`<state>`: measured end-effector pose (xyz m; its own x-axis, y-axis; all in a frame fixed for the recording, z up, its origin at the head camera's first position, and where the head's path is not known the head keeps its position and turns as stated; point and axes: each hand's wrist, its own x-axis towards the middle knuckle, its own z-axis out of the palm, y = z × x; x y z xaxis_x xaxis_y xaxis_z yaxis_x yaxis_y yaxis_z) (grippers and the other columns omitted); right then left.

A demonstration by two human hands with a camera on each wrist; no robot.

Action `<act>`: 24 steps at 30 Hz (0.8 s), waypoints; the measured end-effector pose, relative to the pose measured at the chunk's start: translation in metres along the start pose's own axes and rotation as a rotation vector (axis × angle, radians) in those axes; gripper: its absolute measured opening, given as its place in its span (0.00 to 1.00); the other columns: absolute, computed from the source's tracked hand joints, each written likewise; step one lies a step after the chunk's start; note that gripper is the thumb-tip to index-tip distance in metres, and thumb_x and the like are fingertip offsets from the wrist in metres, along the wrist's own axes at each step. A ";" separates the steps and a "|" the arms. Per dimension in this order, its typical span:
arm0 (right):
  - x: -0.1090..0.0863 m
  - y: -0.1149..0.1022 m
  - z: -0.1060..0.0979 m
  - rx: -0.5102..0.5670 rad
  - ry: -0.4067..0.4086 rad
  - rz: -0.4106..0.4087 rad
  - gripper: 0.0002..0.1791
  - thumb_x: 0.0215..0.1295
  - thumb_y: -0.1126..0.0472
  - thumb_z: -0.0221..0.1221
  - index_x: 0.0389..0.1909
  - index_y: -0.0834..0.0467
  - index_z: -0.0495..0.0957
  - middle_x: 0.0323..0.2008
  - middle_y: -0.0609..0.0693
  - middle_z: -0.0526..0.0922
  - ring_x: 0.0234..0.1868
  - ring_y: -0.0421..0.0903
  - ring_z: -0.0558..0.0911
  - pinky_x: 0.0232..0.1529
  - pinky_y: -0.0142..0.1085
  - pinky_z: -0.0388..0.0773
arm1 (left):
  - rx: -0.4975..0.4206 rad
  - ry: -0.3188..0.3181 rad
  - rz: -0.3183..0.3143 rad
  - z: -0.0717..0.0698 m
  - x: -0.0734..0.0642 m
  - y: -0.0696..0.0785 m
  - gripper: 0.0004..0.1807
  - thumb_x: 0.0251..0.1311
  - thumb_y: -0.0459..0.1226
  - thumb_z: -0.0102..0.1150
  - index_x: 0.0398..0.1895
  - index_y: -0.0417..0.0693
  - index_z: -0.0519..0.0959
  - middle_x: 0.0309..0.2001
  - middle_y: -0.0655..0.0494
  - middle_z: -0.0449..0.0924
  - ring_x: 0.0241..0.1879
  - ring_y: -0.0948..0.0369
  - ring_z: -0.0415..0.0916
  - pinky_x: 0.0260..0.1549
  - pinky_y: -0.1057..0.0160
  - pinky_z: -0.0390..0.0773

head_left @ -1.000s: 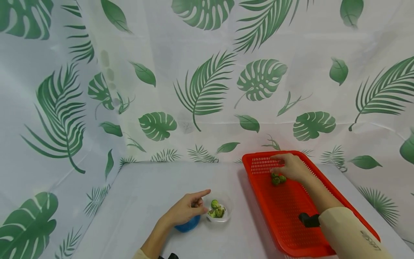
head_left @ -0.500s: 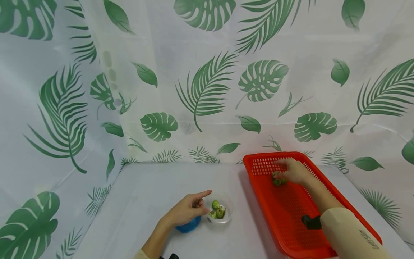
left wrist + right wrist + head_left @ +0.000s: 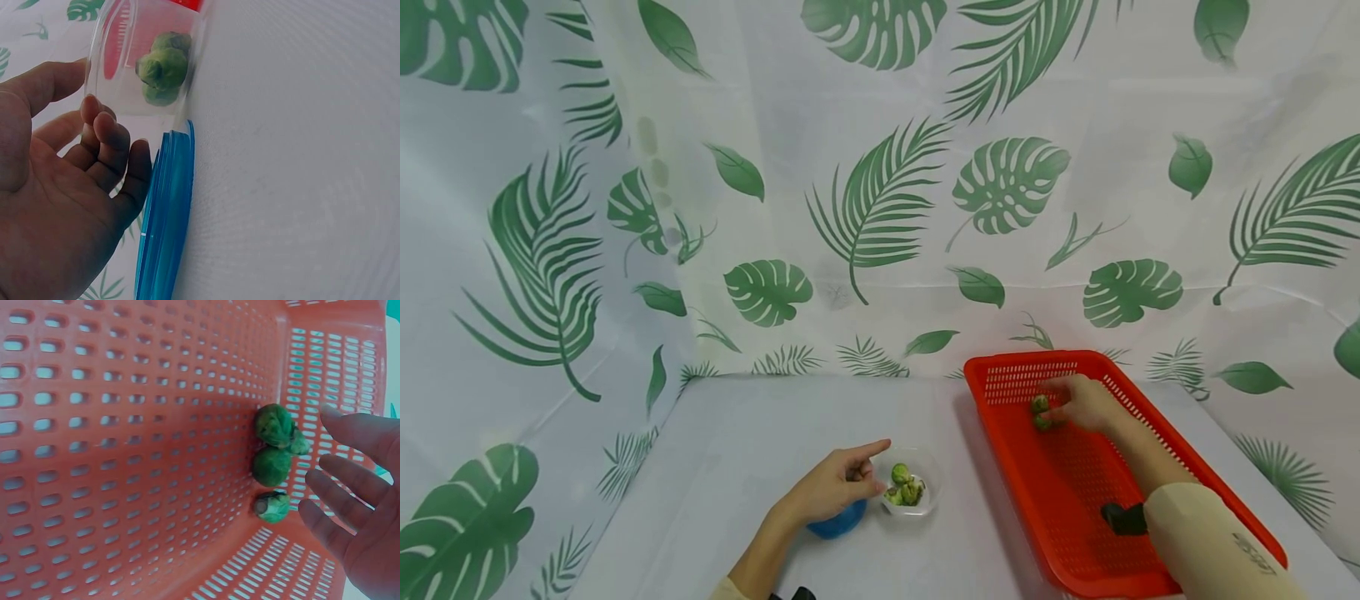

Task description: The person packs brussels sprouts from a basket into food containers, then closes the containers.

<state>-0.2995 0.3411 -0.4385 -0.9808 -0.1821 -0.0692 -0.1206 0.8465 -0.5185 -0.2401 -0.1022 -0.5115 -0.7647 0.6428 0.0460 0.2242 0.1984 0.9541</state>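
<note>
Fingers apart, the right grip [image 3: 377,528] hovers beside Brussels sprouts [image 3: 272,466] in the red basket [image 3: 1048,496] — a nudge could set them rolling. The left grip [image 3: 833,487], loosely curled and empty, hangs by a clear tub [image 3: 122,99].

There is one bit of writing to see, and it is in the view from the head. It is a short word [image 3: 1253,552] on the cream sleeve [image 3: 1202,533] of the right arm. The letters are dark and sit close together in one row. The row runs along the sleeve and slopes down to the right, so the word looks tipped. The first letter, at the top left end, looks like a big L. The letters after it are small and blurry, so I can't tell what they are, and the whole word can't be read for sure
</note>
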 end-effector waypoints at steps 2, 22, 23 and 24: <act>0.001 0.001 0.001 -0.017 -0.007 -0.015 0.32 0.63 0.63 0.71 0.67 0.69 0.75 0.60 0.71 0.80 0.59 0.69 0.79 0.57 0.66 0.77 | -0.002 -0.002 -0.001 0.000 0.000 0.000 0.36 0.71 0.32 0.61 0.80 0.40 0.61 0.33 0.59 0.71 0.28 0.69 0.66 0.29 0.72 0.68; -0.001 0.002 0.004 0.004 -0.033 0.011 0.26 0.63 0.63 0.71 0.62 0.66 0.81 0.56 0.68 0.83 0.52 0.60 0.82 0.55 0.61 0.80 | 0.007 -0.003 0.005 0.000 0.001 -0.001 0.36 0.72 0.32 0.60 0.80 0.40 0.61 0.33 0.59 0.71 0.28 0.70 0.65 0.30 0.73 0.68; -0.001 0.002 0.004 0.009 -0.039 0.017 0.26 0.63 0.63 0.71 0.62 0.66 0.81 0.56 0.68 0.83 0.52 0.60 0.82 0.55 0.61 0.80 | 0.006 -0.003 0.007 0.000 0.001 -0.001 0.36 0.72 0.32 0.60 0.80 0.39 0.61 0.33 0.59 0.71 0.28 0.70 0.65 0.30 0.73 0.67; -0.001 0.003 0.004 0.012 -0.046 0.024 0.26 0.63 0.63 0.71 0.62 0.67 0.81 0.56 0.68 0.83 0.52 0.60 0.82 0.55 0.61 0.80 | 0.004 -0.005 0.006 0.000 0.001 -0.002 0.36 0.72 0.32 0.60 0.80 0.39 0.61 0.33 0.59 0.71 0.27 0.70 0.65 0.29 0.72 0.67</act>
<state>-0.2978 0.3414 -0.4435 -0.9753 -0.1851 -0.1202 -0.0954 0.8447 -0.5266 -0.2414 -0.1022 -0.5128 -0.7603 0.6476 0.0504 0.2313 0.1974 0.9527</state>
